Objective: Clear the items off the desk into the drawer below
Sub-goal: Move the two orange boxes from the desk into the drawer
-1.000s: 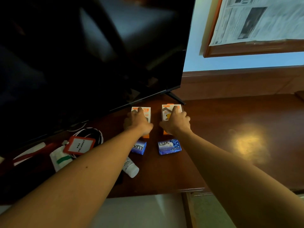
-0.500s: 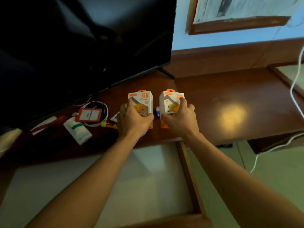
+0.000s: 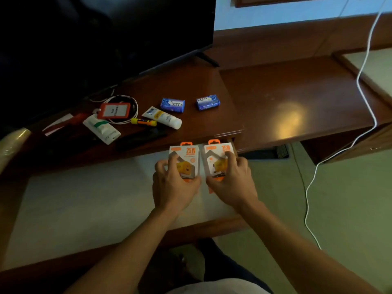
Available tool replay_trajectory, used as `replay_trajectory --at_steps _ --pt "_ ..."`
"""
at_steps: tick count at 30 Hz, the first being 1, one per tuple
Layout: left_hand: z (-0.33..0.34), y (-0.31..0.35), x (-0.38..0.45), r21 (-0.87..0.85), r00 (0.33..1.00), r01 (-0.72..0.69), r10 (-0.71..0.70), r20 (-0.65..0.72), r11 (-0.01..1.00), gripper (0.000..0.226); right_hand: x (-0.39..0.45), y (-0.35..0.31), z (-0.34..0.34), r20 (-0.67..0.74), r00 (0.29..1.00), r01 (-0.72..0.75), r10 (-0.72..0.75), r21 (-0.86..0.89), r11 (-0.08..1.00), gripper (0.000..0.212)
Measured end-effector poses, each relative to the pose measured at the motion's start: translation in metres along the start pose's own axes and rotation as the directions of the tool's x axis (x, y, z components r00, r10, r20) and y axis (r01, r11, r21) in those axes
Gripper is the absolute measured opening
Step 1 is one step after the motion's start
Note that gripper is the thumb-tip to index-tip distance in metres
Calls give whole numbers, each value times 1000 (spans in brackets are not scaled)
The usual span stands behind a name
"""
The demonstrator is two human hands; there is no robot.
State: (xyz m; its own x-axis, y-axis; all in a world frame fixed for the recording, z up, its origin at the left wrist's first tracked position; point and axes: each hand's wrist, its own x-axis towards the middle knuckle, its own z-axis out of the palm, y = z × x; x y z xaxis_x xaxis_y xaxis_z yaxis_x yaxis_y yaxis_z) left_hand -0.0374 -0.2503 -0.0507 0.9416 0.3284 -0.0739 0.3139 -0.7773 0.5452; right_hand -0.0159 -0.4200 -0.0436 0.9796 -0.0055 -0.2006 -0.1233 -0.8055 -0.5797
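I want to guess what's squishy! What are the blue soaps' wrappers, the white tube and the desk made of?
Blue soap wrappers: probably thin glossy plastic or coated paper, since they crinkle and shine. White tube: likely soft plastic, smooth with a flat crimped end, so probably squishy. Desk: looks like dark polished wood, or a veneer; it mirrors the lamp glare.

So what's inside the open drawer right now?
Inside the drawer, only the two charger boxes show, one under the left hand, one under the right hand, near its right back corner. The pale floor looks bare elsewhere; the part under the hands and arms is covered.
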Motion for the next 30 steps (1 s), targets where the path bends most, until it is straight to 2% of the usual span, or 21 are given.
replay_trajectory --at_steps 5,8,10,12,14,17,19,22,24,27,30 --pt "34 -26 -13 99 989 52 -65 132 994 83 -9 21 29 120 990 -56 71 -125 991 90" --pt "55 -38 -14 134 960 60 -94 265 989 88 -2 31 46 238 960 -92 149 -237 967 98" --pt "60 -41 -14 174 935 78 -133 329 982 82 2 36 54 323 922 -113 214 -303 946 103" --pt "59 -45 -12 194 931 68 -132 340 979 74 3 40 58 343 909 -112 236 -344 932 100" --pt "56 -50 -5 197 934 48 -114 338 979 72 6 41 59 298 936 -71 189 -367 928 89" --pt "54 -58 9 211 884 -13 -88 459 977 91 15 39 61 288 956 73 47 -391 918 74" --pt "55 -60 17 200 828 11 -121 547 980 99 22 37 65 368 930 186 -17 -429 884 76" --pt "61 -58 19 155 776 34 -124 618 987 98 29 38 70 482 876 289 -15 -499 817 91" --pt "66 -56 13 116 771 41 -106 628 992 95 32 42 67 482 876 303 -2 -547 780 98" --pt "73 -55 4 101 774 64 -113 623 993 98 34 53 59 397 917 264 -18 -574 775 81" --pt "76 -55 5 110 777 83 -133 616 990 103 34 59 57 406 913 280 -37 -558 781 77"
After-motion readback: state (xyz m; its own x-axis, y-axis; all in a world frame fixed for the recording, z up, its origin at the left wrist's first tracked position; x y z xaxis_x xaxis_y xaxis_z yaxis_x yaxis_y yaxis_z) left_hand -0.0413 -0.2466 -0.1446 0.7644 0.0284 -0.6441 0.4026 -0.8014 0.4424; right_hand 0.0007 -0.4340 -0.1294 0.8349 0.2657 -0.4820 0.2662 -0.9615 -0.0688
